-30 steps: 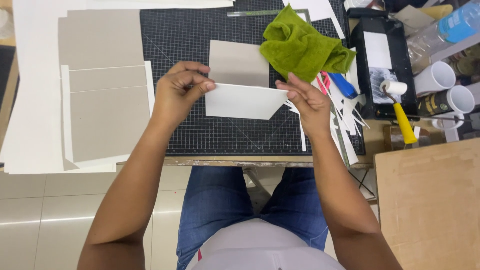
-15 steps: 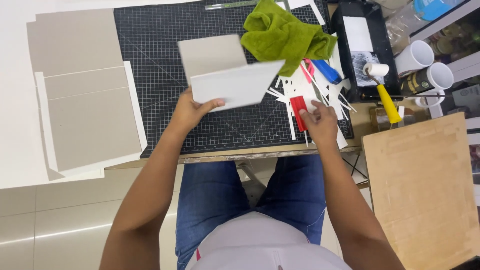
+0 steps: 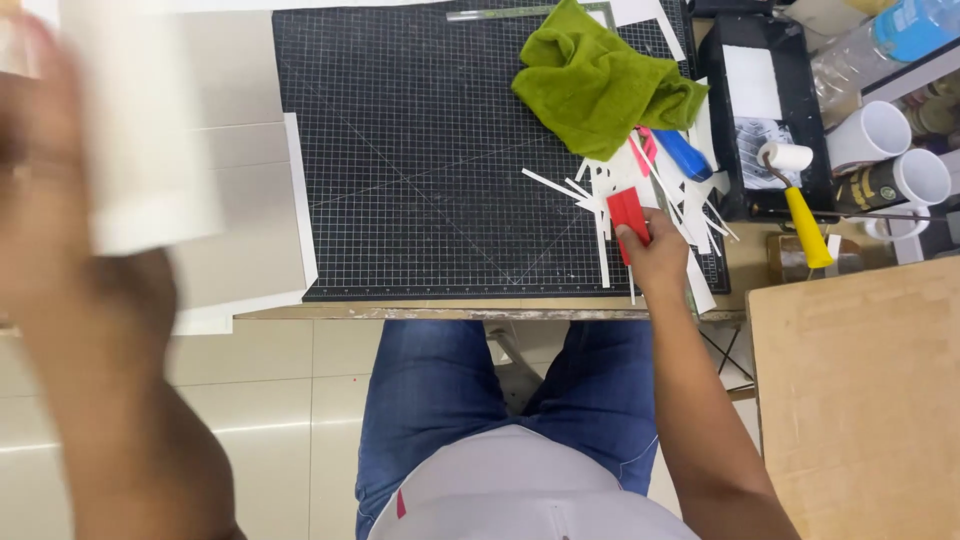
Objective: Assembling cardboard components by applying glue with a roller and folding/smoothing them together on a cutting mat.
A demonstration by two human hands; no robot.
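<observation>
While the left hand [image 3: 40,170], blurred and close to the camera at the far left, holds a white sheet of card [image 3: 140,120] up off the table, the right hand [image 3: 655,255] rests its fingers closed on a small red flat tool [image 3: 629,213] among white paper offcuts [image 3: 600,200] at the right edge of the black cutting mat [image 3: 420,150]. Judging by the many trimmings, cutting looks largely done, and the mat's middle lies bare. Its long axis runs away from the person, tilted slightly; the card stands roughly upright.
</observation>
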